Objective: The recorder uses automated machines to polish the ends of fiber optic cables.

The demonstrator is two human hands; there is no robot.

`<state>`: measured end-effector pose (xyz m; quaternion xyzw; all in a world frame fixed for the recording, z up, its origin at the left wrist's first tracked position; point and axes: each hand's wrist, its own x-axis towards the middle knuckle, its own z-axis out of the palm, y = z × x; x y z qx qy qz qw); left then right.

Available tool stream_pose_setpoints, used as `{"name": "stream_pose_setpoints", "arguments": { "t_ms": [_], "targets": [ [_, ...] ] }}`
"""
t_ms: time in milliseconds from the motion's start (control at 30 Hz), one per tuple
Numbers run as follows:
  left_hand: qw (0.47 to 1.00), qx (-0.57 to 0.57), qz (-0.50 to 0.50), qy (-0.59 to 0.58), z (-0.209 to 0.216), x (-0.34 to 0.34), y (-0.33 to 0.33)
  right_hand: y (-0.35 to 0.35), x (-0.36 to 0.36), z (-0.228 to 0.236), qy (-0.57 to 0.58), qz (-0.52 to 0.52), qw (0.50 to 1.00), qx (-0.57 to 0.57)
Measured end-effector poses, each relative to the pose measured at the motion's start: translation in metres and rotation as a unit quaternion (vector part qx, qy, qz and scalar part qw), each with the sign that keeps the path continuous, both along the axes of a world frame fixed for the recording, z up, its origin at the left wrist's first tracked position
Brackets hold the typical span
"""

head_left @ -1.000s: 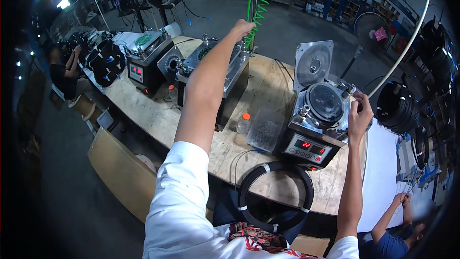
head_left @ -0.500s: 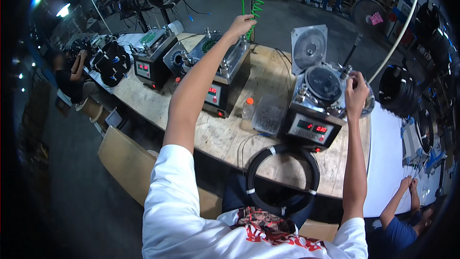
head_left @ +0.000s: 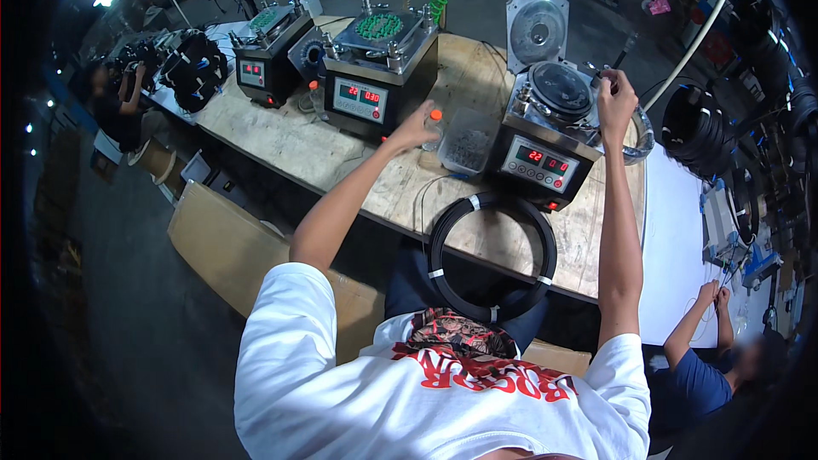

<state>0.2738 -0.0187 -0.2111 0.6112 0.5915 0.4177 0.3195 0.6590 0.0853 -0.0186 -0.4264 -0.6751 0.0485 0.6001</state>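
Boxy lit machine (head_left: 538,163), upright orange-capped bottle (head_left: 435,117)

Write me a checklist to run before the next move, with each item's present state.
1. Lid of the right-hand machine raised: ok.
2. Its display lit: ok.
3. Left hand clear of the orange-capped bottle: cannot tell; they meet in view.
4. Right hand gripping a machine part: cannot tell; fingers hide it.
5. Black coil wholly on the table: not ok; part lies past the front edge.
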Motion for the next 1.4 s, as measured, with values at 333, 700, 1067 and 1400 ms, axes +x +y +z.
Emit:
{"name": "stream_pose_setpoints", "arguments": {
  "t_ms": [333, 700, 1067, 1400],
  "targets": [
    [0.981, 0.115, 0.114, 0.103, 0.059, 0.033, 0.003, 0.008, 0.011, -0.013, -0.029, 0.018, 0.999, -0.029],
    [0.943, 0.332, -0.009, 0.032, 0.275, 0.150, 0.047, -0.031, -0.013, 0.037, -0.064, 0.234, 0.967, -0.072],
    [0.951, 0.268, 0.029, -0.149, 0.226, 0.190, 0.078, -0.022, 0.048, 0.044, -0.255, -0.002, 0.964, -0.081],
    [0.951, 0.186, 0.227, -0.098, 0.167, 0.199, 0.109, -0.028, 0.016, 0.058, -0.674, -0.122, 0.723, 0.089]
  ]
}}
